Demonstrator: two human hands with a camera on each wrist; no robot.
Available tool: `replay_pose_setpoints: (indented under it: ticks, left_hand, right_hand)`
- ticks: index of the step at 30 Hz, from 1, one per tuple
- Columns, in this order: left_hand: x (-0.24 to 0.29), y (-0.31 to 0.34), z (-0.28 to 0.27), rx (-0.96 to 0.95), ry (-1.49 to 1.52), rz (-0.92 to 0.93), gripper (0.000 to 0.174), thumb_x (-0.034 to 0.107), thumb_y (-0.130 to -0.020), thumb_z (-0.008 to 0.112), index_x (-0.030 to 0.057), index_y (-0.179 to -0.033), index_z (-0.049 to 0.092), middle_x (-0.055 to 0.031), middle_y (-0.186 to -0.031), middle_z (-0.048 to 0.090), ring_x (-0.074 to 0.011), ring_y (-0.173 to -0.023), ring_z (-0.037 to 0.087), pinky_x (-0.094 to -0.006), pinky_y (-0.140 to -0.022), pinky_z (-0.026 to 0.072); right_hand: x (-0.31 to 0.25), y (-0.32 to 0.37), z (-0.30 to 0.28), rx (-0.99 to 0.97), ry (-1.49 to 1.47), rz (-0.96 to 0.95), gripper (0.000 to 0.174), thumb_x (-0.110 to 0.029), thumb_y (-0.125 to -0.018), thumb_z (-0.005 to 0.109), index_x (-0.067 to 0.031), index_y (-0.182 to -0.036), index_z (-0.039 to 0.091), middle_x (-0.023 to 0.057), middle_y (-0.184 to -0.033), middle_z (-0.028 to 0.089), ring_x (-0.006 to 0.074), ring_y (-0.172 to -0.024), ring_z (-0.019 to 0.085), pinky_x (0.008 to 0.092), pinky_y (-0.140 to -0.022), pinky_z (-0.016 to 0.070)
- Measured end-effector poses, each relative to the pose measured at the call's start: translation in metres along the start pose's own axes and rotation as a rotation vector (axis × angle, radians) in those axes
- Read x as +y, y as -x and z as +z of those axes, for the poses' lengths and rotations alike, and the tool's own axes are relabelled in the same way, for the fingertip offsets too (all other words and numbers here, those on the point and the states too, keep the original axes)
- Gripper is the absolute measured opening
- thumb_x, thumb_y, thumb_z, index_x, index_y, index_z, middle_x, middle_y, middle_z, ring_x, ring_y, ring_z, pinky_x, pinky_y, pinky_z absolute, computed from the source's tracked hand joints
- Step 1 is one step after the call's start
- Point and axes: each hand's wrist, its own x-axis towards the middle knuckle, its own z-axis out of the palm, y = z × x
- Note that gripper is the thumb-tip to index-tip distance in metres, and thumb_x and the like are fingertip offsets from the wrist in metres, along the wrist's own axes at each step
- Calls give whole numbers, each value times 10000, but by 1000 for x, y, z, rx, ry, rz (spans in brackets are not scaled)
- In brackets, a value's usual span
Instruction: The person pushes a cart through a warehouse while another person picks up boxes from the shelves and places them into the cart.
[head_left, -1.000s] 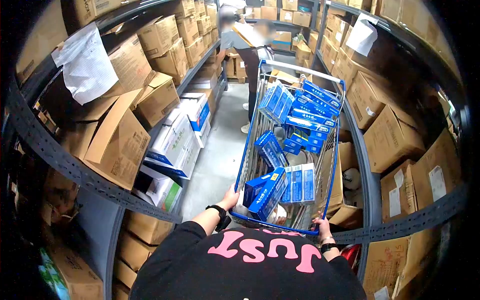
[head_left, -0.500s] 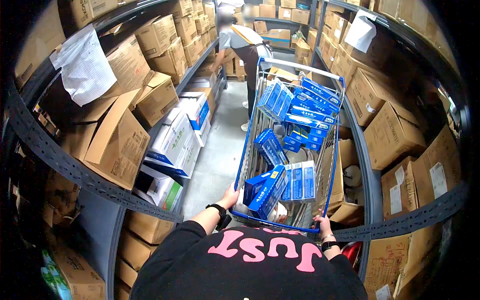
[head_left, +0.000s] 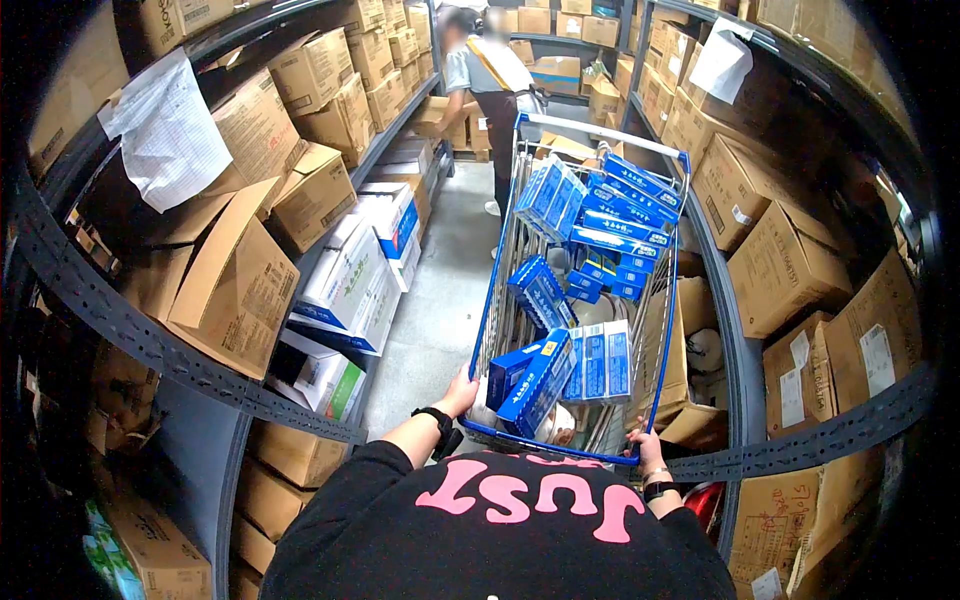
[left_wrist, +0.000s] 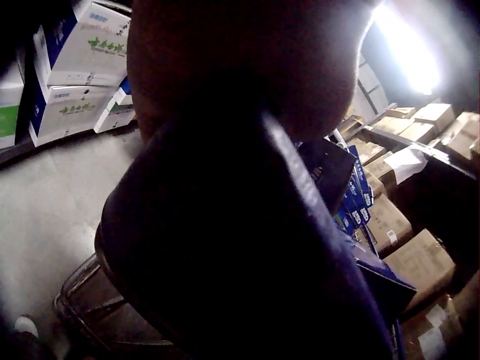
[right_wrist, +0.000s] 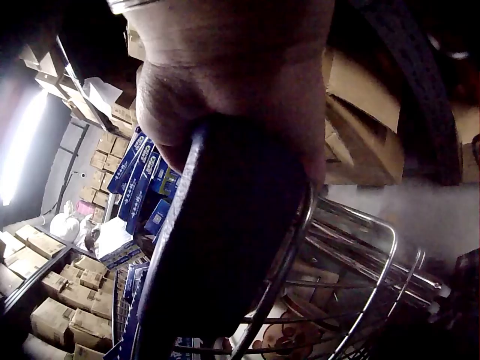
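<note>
Narrow storeroom aisle, bare grey concrete floor (head_left: 430, 290), metal racking both sides. L rack (head_left: 392, 147) was loaded w/ brown cartons (head_left: 342, 115), some flaps up, plus white cartons (head_left: 350, 278) w/ blue trim lower down. R rack (head_left: 738, 365) held more cartons, incl. a few w/ white labels. Paper sheets hung off both sides: L sheet (head_left: 170, 130), R sheet (head_left: 724, 65). A bright strip light (left_wrist: 409, 49) showed in L wrist view. Further up the aisle, a person (head_left: 485, 75) in a grey short-sleeved top stood w/ an arm out twd the L rack.

Cart (head_left: 600, 134) stood in the aisle right in front of the wearer, nearer R rack, w/ blue boxes inside: stacked boxes (head_left: 620, 232) at the far end, a tilted box (head_left: 540, 390) in the near L corner, pale-sided boxes (head_left: 602, 362) beside it.

Both forearms reached fwd from black sleeves, set apart, dark bands at wrists. L hand (head_left: 462, 392) grasped the blue rim at near L corner, fingers curled round; R hand (head_left: 646, 447) likewise gripped near R corner. Fingertips mostly hidden in wrist views.
</note>
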Motion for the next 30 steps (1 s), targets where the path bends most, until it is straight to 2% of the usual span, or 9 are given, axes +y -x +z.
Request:
replay_pose_setpoints:
  ticks: [3,6,9,11,13,20,23,26,30]
  left_hand:
    - [-2,-3,1,42,-2,74,411,159,-714,458,98,-1114,383,-109,-749,546,-228,-623,536,-337,-568,432]
    - [1,-9,-3,36,-7,46,410,154,-715,454,90,-1113,381,-102,-735,541,-225,-614,532,-334,-565,431]
    - [-1,-10,-4,-29,33,-30,413,152,-732,424,112,-1137,355,-229,-914,525,-361,-856,508,-400,-746,396]
    - [-12,-9,3,-58,42,-19,400,171,-745,417,97,-1133,353,-252,-931,509,-380,-888,490,-409,-768,385]
    - [7,6,-1,-35,-67,-19,406,194,-761,404,93,-1148,338,-271,-940,496,-389,-911,476,-410,-785,378]
    - [13,12,-4,-57,0,-6,376,150,-754,400,74,-1121,367,-223,-968,505,-352,-937,475,-383,-795,371]
    - [14,14,-3,24,-21,6,403,177,-718,469,92,-1104,392,-187,-866,545,-320,-835,522,-370,-722,404]
    - [2,11,6,48,-1,57,416,187,-726,462,101,-1124,374,-191,-899,540,-334,-855,514,-375,-742,399]
    - [15,20,1,-28,-60,-39,409,213,-758,448,111,-1141,347,-198,-887,539,-324,-822,527,-375,-707,407]
  right_hand:
    - [-3,-2,2,-3,12,0,576,-23,-613,455,-85,-1167,312,16,-659,465,142,-615,461,319,-427,439]
    - [-5,-10,6,-9,16,-12,563,-24,-617,455,-84,-1160,320,20,-648,471,145,-612,464,317,-427,438]
    - [-6,-7,9,10,-13,-4,544,-28,-627,457,-82,-1153,331,19,-642,476,145,-617,473,317,-432,438]
    - [2,-8,-1,-13,28,-9,528,-42,-638,465,-84,-1149,334,8,-654,476,138,-652,486,319,-446,436]
    - [-2,5,-2,8,12,4,535,-50,-642,465,-91,-1156,323,-4,-653,468,131,-659,485,320,-445,442]
    - [-4,10,-3,-3,-8,9,525,-24,-650,450,-78,-1154,312,6,-632,460,142,-635,483,332,-426,452]
    - [-5,7,-4,-2,-15,13,521,-18,-649,447,-77,-1149,314,17,-630,462,154,-622,483,339,-419,452]
    - [11,-2,-18,-24,-36,-4,522,-4,-642,440,-88,-1142,318,25,-640,453,156,-624,485,357,-398,449]
    - [3,13,-11,7,-63,4,528,10,-638,430,-77,-1146,315,21,-646,443,154,-629,483,348,-407,455]
